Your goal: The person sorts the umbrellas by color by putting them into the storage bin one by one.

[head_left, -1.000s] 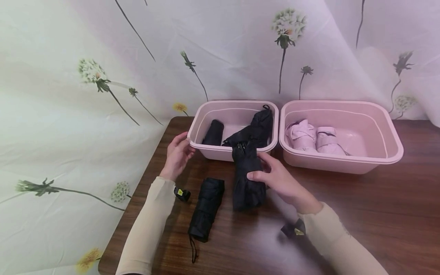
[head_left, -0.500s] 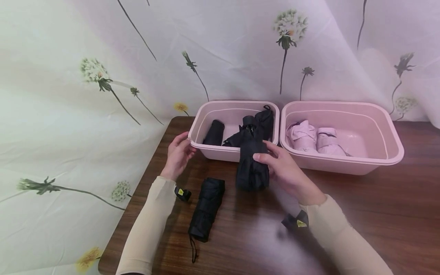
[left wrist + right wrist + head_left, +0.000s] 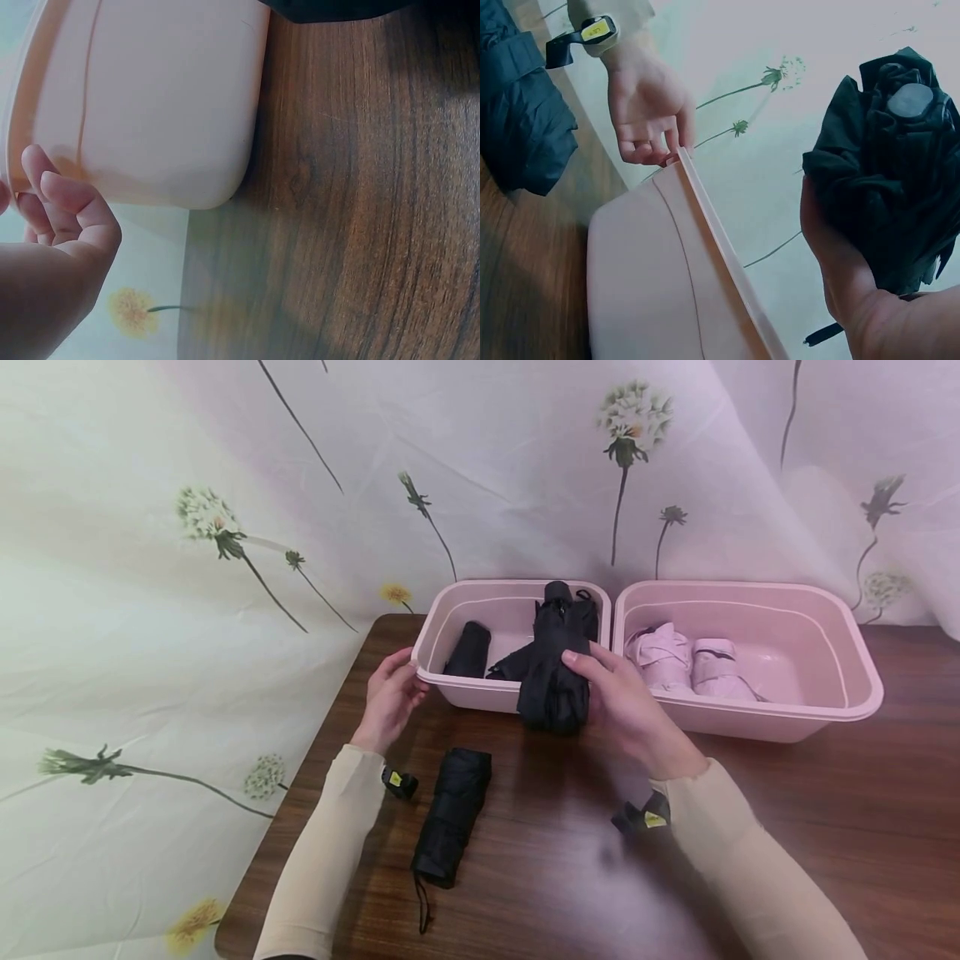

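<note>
In the head view my right hand [image 3: 630, 706] grips a folded black umbrella [image 3: 553, 677] over the front rim of the left pink bin [image 3: 476, 695]. The umbrella's narrow end points away, above the inside of the bin. My left hand [image 3: 388, 700] pinches the bin's left front corner by its rim, fingers curled below it. Inside that bin lie a black rolled umbrella [image 3: 468, 650] and another black umbrella [image 3: 512, 665], largely hidden behind the held one. The right wrist view shows the held umbrella's broad end [image 3: 889, 180] with its fabric bunched.
Another folded black umbrella [image 3: 452, 818] with a wrist loop lies on the wooden table [image 3: 540, 893] between my forearms. A second pink bin [image 3: 757, 722] stands close on the right, holding two pale pink folded umbrellas [image 3: 663, 658]. A flower-printed curtain [image 3: 510, 468] hangs behind.
My right hand has carried the black umbrella forward and slightly right, from in front of the left bin to over its rim. The left hand stays at the bin's corner.
</note>
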`<state>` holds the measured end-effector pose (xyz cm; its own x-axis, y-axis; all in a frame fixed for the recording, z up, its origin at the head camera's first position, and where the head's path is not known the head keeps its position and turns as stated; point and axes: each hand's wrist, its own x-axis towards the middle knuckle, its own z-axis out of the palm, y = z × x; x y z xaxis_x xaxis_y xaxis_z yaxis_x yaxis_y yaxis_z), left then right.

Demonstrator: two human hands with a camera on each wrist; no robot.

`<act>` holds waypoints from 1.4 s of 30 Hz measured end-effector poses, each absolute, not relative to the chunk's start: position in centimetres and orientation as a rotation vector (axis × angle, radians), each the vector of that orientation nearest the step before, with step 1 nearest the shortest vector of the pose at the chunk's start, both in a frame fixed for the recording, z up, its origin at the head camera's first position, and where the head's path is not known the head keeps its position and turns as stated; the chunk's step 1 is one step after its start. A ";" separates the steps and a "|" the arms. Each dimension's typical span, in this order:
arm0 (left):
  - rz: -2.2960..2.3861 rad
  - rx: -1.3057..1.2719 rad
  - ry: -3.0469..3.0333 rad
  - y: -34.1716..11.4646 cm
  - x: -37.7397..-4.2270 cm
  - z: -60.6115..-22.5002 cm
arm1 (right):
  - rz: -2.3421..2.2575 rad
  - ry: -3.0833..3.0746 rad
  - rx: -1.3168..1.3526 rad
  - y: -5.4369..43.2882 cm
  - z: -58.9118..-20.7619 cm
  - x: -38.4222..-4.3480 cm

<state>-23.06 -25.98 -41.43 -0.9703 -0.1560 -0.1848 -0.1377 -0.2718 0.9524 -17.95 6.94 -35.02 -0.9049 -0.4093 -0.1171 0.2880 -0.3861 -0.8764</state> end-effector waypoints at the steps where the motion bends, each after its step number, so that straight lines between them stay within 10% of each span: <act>1: -2.471 0.380 -1.885 -26.0 -23.1 -41.5 | -2.321 1.417 -0.161 6.9 -35.0 -18.1; 42: -2.464 0.396 -1.885 -26.2 -23.4 -42.0 | -2.159 1.822 -0.068 5.2 -34.7 -23.2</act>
